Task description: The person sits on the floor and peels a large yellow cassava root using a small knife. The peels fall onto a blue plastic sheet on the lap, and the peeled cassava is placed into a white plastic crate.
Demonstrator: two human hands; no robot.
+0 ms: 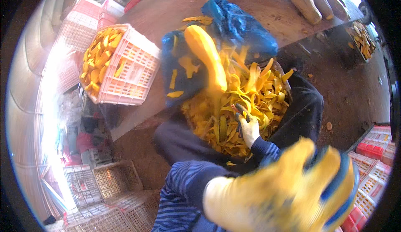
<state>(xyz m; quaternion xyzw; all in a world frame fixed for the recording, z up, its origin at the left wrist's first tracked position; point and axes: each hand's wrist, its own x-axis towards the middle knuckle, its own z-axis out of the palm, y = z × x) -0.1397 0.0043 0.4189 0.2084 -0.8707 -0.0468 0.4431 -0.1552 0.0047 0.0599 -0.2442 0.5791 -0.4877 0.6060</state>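
Note:
My left hand (284, 194), in a cream and yellow glove, is raised close to the camera at lower right. Its fingers are spread and nothing shows in them; the near part is blurred. Behind it, my gloved right hand (249, 131) is closed around a small dark-handled tool (241, 110), whose working end I cannot make out. A long peeled orange squash (204, 50) lies against blue plastic sheeting (240, 27), its lower end over a heap of peels (255, 94). These peels fill a basket between my legs, and neither hand touches the squash.
A pink-white crate (135, 67) of orange pieces stands at the left on a board. Unpeeled squashes (305, 2) lie at the far right, with a container of peels (361, 42) beyond. Used crates (117, 180) sit at lower left; red and white crates (371, 165) stack at right.

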